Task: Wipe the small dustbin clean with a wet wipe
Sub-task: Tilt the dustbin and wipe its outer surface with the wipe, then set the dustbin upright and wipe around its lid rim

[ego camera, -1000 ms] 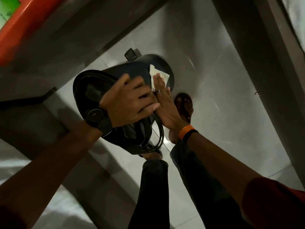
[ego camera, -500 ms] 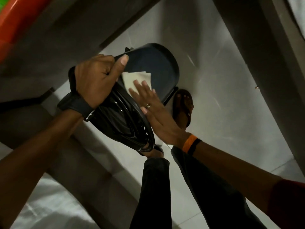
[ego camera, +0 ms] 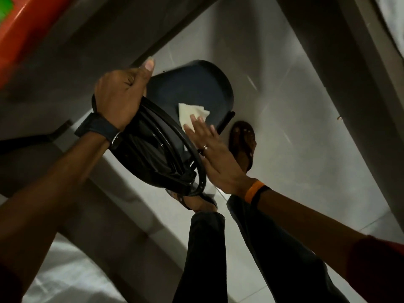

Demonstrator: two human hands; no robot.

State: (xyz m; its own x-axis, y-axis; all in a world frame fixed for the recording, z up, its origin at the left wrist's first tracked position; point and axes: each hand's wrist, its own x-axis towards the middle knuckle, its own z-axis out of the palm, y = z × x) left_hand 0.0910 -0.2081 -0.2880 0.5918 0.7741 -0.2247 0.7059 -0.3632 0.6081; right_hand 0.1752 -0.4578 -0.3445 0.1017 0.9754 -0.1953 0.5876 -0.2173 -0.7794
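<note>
Black plastic small dustbin (ego camera: 192, 88) tilted in our left hand (ego camera: 119, 99), gripped at its rim to expose the side where our flat right hand (ego camera: 215, 158) presses a white wet wipe (ego camera: 190, 113).

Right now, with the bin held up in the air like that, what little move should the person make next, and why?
Probably slide the right hand and the wet wipe further up the dustbin. The wipe lies flat under the fingertips low on the dark side, with bare surface above it, while the left hand grips the rim to steady it.
</note>
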